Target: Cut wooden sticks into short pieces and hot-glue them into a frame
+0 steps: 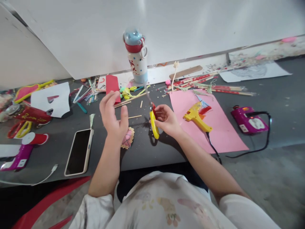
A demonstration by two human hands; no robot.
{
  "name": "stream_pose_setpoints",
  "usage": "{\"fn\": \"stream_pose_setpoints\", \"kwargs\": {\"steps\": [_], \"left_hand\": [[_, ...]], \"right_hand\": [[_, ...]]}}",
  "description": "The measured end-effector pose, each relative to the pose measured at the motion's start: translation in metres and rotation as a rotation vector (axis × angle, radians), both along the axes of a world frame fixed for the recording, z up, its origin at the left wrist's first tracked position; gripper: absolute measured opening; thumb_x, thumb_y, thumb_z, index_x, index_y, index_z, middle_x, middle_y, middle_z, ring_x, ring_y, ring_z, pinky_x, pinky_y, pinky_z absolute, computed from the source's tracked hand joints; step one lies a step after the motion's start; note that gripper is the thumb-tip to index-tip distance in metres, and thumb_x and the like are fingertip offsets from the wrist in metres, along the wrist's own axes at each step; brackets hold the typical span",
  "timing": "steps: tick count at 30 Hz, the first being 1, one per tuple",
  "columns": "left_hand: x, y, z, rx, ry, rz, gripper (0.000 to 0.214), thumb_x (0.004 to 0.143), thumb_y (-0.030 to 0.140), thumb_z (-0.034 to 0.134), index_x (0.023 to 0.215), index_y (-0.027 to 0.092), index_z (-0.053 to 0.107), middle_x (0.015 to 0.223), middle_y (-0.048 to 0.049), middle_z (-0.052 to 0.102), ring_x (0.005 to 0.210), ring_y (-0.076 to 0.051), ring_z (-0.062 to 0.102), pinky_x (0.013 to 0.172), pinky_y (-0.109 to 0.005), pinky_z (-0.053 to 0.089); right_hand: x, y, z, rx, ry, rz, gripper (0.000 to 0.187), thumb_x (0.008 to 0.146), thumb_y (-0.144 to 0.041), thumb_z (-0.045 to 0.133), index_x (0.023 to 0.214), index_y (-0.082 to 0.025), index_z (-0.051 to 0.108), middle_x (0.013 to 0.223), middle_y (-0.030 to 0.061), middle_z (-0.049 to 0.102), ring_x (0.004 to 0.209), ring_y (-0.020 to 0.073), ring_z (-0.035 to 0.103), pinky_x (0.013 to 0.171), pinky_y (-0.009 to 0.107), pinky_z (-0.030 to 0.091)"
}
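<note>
The right hand [168,120] holds scissors [154,125] by their red and yellow handles, the blurred blades pointing toward the back edge of the bench [147,156]. The left hand [111,116] is raised, its thumb and fingers held wide apart. Beside its wrist, close to the front edge, lies a pink cross-lined ornament [128,137] with a frilled border, partly hidden. Thin wooden sticks [134,116] lie between the hands. Toward the right end, a yellow glue gun [196,117] rests on pink paper [228,136]. Left of the ornament, a smartphone [78,152] lies by the front edge; a lidded bottle [138,63] stands upright near the back edge.
</note>
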State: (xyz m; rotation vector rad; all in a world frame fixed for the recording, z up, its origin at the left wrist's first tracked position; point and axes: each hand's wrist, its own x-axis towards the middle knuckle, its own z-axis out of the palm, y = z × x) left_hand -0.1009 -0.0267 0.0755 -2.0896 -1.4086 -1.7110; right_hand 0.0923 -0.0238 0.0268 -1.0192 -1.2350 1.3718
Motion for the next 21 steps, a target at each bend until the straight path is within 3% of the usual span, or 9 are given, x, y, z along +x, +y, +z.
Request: {"fn": "stream_pose_setpoints", "kwargs": {"steps": [2, 4, 7, 10, 13, 15, 21], "left_hand": [[0.004, -0.003, -0.001, 0.095, -0.044, 0.044, 0.028, 0.087, 0.027, 0.054, 0.114, 0.022, 0.061, 0.11, -0.0075, 0.061, 0.109, -0.02, 0.056, 0.096, -0.036, 0.045], [0.009, -0.007, -0.003, 0.121, -0.059, -0.001, 0.017, 0.087, 0.022, 0.053, 0.1, 0.021, 0.064, 0.091, -0.0035, 0.063, 0.091, -0.016, 0.058, 0.084, -0.03, 0.048], [0.019, -0.009, -0.008, -0.075, 0.007, -0.182, 0.012, 0.086, 0.02, 0.055, 0.093, 0.02, 0.064, 0.082, -0.001, 0.063, 0.078, -0.013, 0.058, 0.078, -0.027, 0.048], [0.028, -0.008, -0.016, -0.392, 0.015, -0.388, 0.041, 0.08, 0.032, 0.065, 0.119, 0.02, 0.056, 0.113, -0.0087, 0.063, 0.103, -0.02, 0.06, 0.089, -0.033, 0.049], [0.032, -0.007, -0.025, -0.604, -0.125, -0.639, 0.088, 0.07, 0.047, 0.074, 0.143, 0.024, 0.031, 0.146, -0.0145, 0.04, 0.134, -0.029, 0.041, 0.108, -0.043, 0.039], [0.033, -0.007, -0.031, -0.709, -0.218, -0.749, 0.104, 0.063, 0.051, 0.079, 0.147, 0.026, 0.022, 0.154, -0.0137, 0.027, 0.142, -0.031, 0.029, 0.115, -0.045, 0.031], [0.044, -0.013, -0.032, -0.815, -0.38, -0.757, 0.102, 0.065, 0.044, 0.08, 0.147, 0.025, 0.022, 0.153, -0.0124, 0.029, 0.143, -0.031, 0.027, 0.116, -0.045, 0.031]], "right_hand": [[0.001, 0.001, 0.003, -0.059, 0.105, -0.015, 0.054, 0.053, -0.026, 0.082, 0.091, -0.023, 0.044, 0.096, 0.0016, 0.06, 0.079, 0.0136, 0.065, 0.077, 0.031, 0.056], [0.002, 0.002, 0.006, -0.094, 0.185, -0.02, 0.058, 0.051, -0.028, 0.084, 0.09, -0.024, 0.041, 0.098, 0.001, 0.059, 0.077, 0.0131, 0.065, 0.075, 0.031, 0.057], [0.003, 0.003, 0.008, -0.104, 0.234, -0.031, 0.061, 0.05, -0.03, 0.085, 0.089, -0.024, 0.039, 0.098, 0.0001, 0.058, 0.075, 0.0128, 0.066, 0.073, 0.03, 0.058], [0.003, 0.003, 0.007, -0.092, 0.222, -0.037, 0.061, 0.049, -0.03, 0.086, 0.088, -0.024, 0.039, 0.098, -0.0003, 0.057, 0.074, 0.0118, 0.066, 0.073, 0.029, 0.057], [0.0, 0.002, 0.004, -0.07, 0.185, -0.042, 0.063, 0.046, -0.027, 0.086, 0.088, -0.024, 0.039, 0.098, -0.0005, 0.057, 0.075, 0.0114, 0.064, 0.075, 0.029, 0.057], [-0.002, 0.001, 0.0, -0.034, 0.152, -0.023, 0.061, 0.048, -0.023, 0.085, 0.089, -0.024, 0.04, 0.098, 0.0001, 0.057, 0.078, 0.0122, 0.064, 0.076, 0.029, 0.056], [-0.006, -0.003, -0.01, 0.096, 0.081, -0.011, 0.053, 0.056, -0.022, 0.08, 0.094, -0.024, 0.042, 0.095, -0.0001, 0.059, 0.077, 0.0123, 0.064, 0.076, 0.029, 0.055]]}}
